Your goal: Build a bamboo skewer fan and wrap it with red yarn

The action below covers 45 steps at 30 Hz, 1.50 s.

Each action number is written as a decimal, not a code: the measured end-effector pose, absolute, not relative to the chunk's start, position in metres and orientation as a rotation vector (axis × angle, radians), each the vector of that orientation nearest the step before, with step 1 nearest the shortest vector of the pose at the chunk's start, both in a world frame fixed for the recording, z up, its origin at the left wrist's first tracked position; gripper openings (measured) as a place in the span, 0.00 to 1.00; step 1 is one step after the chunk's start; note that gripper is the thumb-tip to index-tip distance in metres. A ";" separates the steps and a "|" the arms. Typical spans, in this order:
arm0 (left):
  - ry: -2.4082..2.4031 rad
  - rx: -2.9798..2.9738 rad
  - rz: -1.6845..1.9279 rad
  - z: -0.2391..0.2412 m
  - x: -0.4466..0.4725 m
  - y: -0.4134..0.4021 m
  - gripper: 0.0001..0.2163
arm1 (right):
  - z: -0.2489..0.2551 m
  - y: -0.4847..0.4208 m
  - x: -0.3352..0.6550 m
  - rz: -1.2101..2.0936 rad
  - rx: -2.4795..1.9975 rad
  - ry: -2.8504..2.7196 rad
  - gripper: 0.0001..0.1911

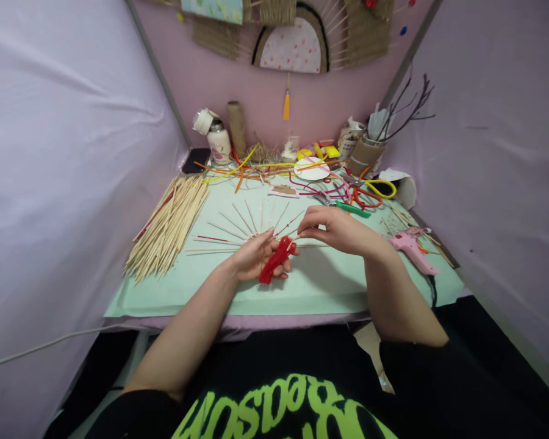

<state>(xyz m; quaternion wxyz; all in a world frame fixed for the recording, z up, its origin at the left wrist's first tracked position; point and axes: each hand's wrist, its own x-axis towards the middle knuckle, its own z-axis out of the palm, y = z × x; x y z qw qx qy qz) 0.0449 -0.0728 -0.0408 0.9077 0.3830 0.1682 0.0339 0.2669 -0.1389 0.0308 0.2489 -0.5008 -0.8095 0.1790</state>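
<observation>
A bundle of red yarn (274,261) rests across the fingers of my left hand (255,255), which is curled around it above the table. My right hand (332,228) pinches a thin light strand or stick just right of the bundle's upper end; its exact kind is too small to make out. Behind both hands, thin wooden sticks (232,227) fan out in a half circle on the table, some with red on them. My left hand hides the middle where they meet.
A pile of wooden sticks (169,225) lies at left. A pink glue gun (414,251) and green-handled pliers (352,210) lie at right, near yellow-handled scissors (380,188). Pipe cleaners (242,167), a bottle (219,143), a phone (196,161) and a cardboard tube (236,129) line the back.
</observation>
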 end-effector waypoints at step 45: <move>0.479 0.340 1.437 -0.010 0.059 -0.104 0.17 | -0.022 -0.167 0.151 0.610 -1.450 -1.213 0.11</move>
